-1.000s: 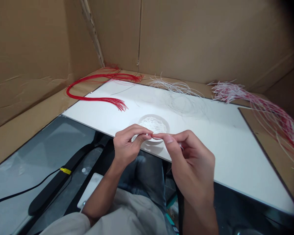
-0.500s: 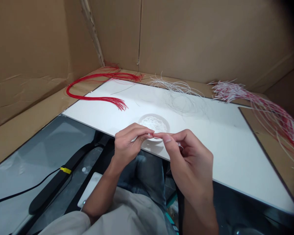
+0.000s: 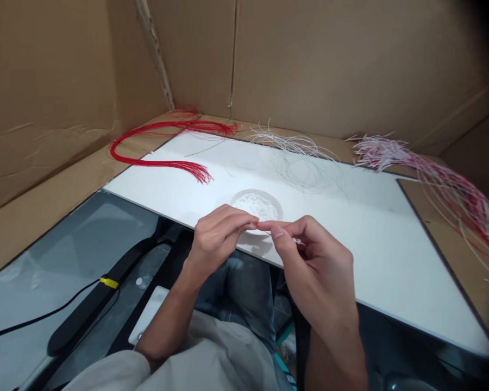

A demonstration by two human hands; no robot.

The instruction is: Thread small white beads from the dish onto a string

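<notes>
My left hand point(image 3: 222, 233) is closed in a pinch, thumb against fingers, on the end of a thin red string point(image 3: 268, 233). Facing it, my right hand point(image 3: 315, 255) is also closed on the string, its index finger reaching to the left fingertips. A small white piece point(image 3: 296, 240) shows by the curled fingers of the right hand; its kind is hard to make out. Just behind the fingertips stands a white bowl point(image 3: 277, 209) holding many small white pieces point(image 3: 255, 205), partly hidden by my hands.
A bundle of red strings point(image 3: 146, 162) curves at the left back. Loose white strings point(image 3: 293, 144) lie at the back middle. Red and white strings point(image 3: 444, 174) are heaped at the right. Cardboard walls point(image 3: 309, 65) enclose the white table point(image 3: 375, 244). A black bar point(image 3: 93, 298) is at the lower left.
Both hands stay nearly in place. The left hand has shifted slightly right, and more red string shows between the fingers, where a white strand showed before.
</notes>
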